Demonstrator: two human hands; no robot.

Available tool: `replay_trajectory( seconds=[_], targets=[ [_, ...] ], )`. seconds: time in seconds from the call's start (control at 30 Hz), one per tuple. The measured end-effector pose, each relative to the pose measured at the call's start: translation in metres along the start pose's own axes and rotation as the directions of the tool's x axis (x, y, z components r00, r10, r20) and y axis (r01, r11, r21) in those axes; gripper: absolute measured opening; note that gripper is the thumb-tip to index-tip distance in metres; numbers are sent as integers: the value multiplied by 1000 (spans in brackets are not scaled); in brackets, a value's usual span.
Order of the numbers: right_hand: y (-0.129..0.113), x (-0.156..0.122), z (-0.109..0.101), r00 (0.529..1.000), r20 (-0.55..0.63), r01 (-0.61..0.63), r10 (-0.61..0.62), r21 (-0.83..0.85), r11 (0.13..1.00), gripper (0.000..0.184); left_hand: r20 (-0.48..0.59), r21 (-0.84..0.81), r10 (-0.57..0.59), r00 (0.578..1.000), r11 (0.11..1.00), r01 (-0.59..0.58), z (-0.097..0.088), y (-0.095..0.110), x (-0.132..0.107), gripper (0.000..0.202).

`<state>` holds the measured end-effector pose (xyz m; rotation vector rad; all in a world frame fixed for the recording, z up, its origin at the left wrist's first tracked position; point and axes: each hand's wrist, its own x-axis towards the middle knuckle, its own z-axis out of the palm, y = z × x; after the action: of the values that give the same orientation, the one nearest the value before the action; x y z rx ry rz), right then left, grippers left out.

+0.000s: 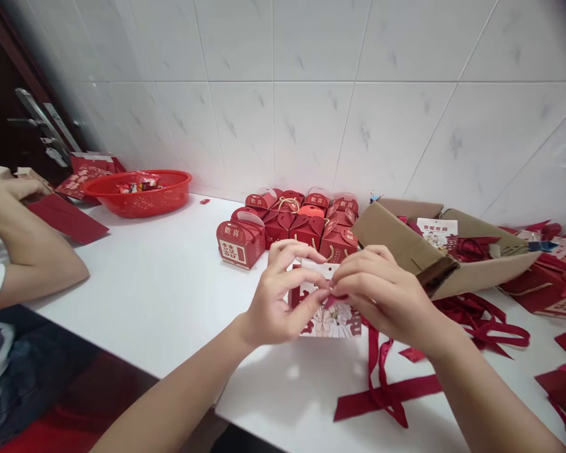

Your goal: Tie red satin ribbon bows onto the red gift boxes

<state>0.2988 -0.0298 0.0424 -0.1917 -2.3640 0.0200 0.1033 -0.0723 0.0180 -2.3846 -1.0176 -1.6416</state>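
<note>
A white card [327, 326] printed with cartoon figures and red characters stands upright in front of me; a dark red edge shows at its left. My left hand [287, 299] is closed at the card's upper middle, thumb and fingertips pinching a dark red ribbon [330, 302]. From the other side, my right hand [382, 292] pinches the same ribbon, fingertips meeting those of my left. My fingers hide most of the ribbon there and the card's top. Loose red ribbon strips [391, 393] lie on the table below my right hand.
Several small red gift boxes [241, 242] stand behind my hands. An open cardboard box [481, 277] with cards and ribbons sits to the right, near red bags [542, 289]. At left are a red basket [141, 202] of wrapped sweets and another person's arm [42, 236].
</note>
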Motion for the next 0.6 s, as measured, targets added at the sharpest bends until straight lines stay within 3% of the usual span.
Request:
replay_trajectory(
  seconds=[0.17,0.33,0.43,0.53,0.6],
  targets=[
    [-34,2,-24,992,117,24,-45,177,984,26,219,-111,-78,973,988,104,-30,40,8,7],
    [-48,2,-26,975,210,24,-67,200,979,29,382,-199,-171,908,945,261,-38,53,5,7],
    [-49,3,-27,967,243,27,-77,206,978,27,444,-236,-144,884,933,271,-40,49,4,9],
    [-42,3,-32,954,294,-11,-66,252,968,26,486,-211,5,874,971,111,-42,31,6,10],
    [-31,3,-36,957,290,-84,-1,282,956,20,401,-146,-18,916,986,84,-39,11,8,16]
  ],
)
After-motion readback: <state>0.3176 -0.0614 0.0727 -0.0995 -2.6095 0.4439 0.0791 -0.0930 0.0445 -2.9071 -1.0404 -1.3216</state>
